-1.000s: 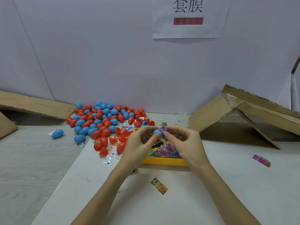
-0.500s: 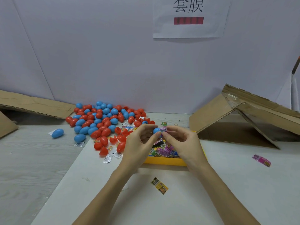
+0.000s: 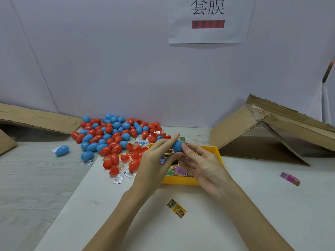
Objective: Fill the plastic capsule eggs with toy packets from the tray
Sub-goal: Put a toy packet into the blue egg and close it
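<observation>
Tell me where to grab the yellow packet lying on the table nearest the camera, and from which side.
Pinch the yellow packet by its two long edges, coming straight down from above. It lies flat on the white table, angled, with open space all around, so fingers can likely close across its narrow width.

Packing workbench: egg pile (image 3: 112,134), cardboard flaps (image 3: 272,127), wall sign (image 3: 208,19)

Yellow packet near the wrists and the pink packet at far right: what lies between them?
In the head view, only the right forearm crosses between the yellow packet and the pink packet; otherwise bare white table.
</observation>
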{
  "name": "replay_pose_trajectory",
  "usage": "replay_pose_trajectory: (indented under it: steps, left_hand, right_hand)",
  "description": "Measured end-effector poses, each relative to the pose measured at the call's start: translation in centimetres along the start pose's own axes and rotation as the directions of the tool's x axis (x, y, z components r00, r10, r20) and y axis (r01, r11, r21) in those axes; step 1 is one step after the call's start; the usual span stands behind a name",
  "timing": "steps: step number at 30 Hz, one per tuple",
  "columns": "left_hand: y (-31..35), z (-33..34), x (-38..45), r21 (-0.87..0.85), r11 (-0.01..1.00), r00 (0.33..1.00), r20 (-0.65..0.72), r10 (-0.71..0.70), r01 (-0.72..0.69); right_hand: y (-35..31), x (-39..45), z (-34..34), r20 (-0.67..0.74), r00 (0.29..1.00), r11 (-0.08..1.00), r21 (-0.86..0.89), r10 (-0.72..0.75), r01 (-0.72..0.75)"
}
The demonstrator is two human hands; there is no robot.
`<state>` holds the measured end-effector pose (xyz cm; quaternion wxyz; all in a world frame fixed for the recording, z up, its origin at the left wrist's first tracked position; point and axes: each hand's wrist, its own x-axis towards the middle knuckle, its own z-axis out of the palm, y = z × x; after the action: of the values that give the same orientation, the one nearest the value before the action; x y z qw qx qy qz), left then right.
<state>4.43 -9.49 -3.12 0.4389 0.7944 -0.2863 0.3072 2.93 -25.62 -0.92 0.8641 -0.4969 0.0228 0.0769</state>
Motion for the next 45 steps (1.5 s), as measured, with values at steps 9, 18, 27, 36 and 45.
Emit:
replay_pose_trajectory:
  steps: [9,18,27,36,45]
  left_hand:
    - [-0.3,0.4,-0.1,-0.088,0.996,0.999,-0.028,-0.017,0.015]
    - [-0.3,0.2,-0.1,-0.096,0.995,1.0,-0.018,0.009,-0.01]
    - [-0.4,0.4,-0.2,-0.119,0.993,0.997,-0.071,0.02,-0.028]
    - [-0.5,0.2,-0.1,-0.224,0.971,0.987,-0.115,-0.114,0.086]
    - [-0.2,0.9,-0.4,-0.085,0.994,0.986,-0.147,-0.08,0.068]
  right_hand:
    - [0.2,-0.1,0.7,0.056,0.987,0.977,0.149,0.148,-0.155]
    - [0.0,-0.8,1.3,0.098,0.973,0.942,0.246,0.209,-0.227]
    - [0.2,-0.9,1.6,0.079,0.971,0.934,0.267,0.224,-0.237]
    - [0.1,-0.7,1.3,0.124,0.982,0.974,0.16,0.141,-0.16]
    - [0.6,-0.7,1.3,0.091,0.986,0.982,0.119,0.136,-0.147]
